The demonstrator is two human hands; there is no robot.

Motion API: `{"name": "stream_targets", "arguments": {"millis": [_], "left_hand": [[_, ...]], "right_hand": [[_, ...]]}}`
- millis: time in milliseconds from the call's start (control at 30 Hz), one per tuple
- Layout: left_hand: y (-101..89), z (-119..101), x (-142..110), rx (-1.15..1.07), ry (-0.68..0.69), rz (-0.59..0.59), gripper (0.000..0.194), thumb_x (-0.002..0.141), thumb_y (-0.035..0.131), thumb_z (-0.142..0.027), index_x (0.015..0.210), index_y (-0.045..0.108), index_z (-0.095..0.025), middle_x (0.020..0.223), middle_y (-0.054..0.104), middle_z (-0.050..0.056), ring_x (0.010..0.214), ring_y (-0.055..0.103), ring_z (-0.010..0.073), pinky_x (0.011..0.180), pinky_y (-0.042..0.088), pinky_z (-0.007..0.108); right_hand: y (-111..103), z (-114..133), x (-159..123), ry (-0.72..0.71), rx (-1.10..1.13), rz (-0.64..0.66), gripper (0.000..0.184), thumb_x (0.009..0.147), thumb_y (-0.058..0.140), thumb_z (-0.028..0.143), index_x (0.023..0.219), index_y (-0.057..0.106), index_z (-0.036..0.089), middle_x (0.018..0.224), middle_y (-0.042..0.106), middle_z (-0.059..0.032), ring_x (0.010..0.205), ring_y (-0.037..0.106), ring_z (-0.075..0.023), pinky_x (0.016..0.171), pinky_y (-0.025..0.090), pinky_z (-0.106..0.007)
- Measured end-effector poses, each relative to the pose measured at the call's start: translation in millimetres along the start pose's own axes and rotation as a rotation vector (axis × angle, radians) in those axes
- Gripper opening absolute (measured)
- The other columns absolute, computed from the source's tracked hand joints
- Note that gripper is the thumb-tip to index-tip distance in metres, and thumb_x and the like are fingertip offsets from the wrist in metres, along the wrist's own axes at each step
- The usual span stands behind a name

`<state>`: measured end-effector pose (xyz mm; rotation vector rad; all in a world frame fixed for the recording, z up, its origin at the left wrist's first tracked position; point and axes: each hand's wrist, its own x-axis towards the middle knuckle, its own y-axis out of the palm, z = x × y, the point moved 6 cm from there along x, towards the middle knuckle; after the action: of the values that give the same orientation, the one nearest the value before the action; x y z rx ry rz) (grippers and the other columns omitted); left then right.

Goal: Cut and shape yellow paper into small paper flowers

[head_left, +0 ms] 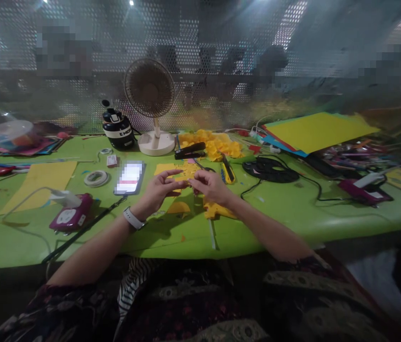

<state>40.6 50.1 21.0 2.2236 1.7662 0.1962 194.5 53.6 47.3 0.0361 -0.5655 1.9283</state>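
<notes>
My left hand (158, 190) is over the green table (107, 242), its fingers stretched and parted, pointing right. Its fingertips meet those of my right hand (210, 186), which is closed in a pinch. Whatever small thing lies between them is too small to make out. Under and behind the hands are yellow paper pieces (163, 168). A yellow half-round piece (179, 207) lies just below, and more yellow cut paper (216, 210) sits beneath my right wrist. A yellow cutter (228, 171) and a black stapler (190, 150) rest beyond the right hand.
A lit phone (129, 177), a tape roll (96, 178) and a purple power adapter (70, 214) lie on the left. Behind stand a fan (149, 90) and a dark bottle (118, 130). A black coiled cable (271, 170) and coloured sheets (317, 132) are on the right.
</notes>
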Motion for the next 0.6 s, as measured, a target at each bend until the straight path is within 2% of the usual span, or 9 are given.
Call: {"name": "stream_targets", "arguments": {"millis": [300, 467, 600], "left_hand": [[-2.8, -5.5, 3.0, 0.156, 0.047, 0.069, 0.057, 0.064, 0.089, -0.029, 0.112, 0.063, -0.013, 0.074, 0.076, 0.005, 0.073, 0.076, 0.0199, 0.059, 0.055, 0.022], [-9.2, -10.5, 6.7, 0.157, 0.012, 0.081, 0.058, 0.063, 0.09, -0.027, 0.112, 0.063, -0.013, 0.074, 0.077, 0.006, 0.073, 0.076, 0.0196, 0.06, 0.057, 0.023], [-10.6, -13.9, 6.3, 0.142, 0.035, 0.085, 0.056, 0.066, 0.088, -0.026, 0.114, 0.061, -0.015, 0.08, 0.078, 0.007, 0.077, 0.076, 0.0194, 0.057, 0.056, 0.021]], "right_hand": [[1.0, -1.1, 0.2, 0.017, -0.018, 0.013, 0.035, 0.085, 0.063, 0.049, 0.069, 0.052, 0.02, 0.057, 0.056, 0.0032, 0.053, 0.052, -0.0107, 0.053, 0.041, -0.024], [-6.6, -3.5, 2.9, 0.023, 0.025, -0.041, 0.042, 0.082, 0.066, 0.057, 0.069, 0.053, 0.019, 0.057, 0.057, 0.0031, 0.052, 0.054, -0.0104, 0.054, 0.044, -0.025], [-8.5, -3.0, 3.7, 0.063, 0.111, -0.049, 0.044, 0.077, 0.069, 0.059, 0.069, 0.054, 0.019, 0.057, 0.059, 0.0029, 0.051, 0.054, -0.0097, 0.054, 0.046, -0.024]]}}
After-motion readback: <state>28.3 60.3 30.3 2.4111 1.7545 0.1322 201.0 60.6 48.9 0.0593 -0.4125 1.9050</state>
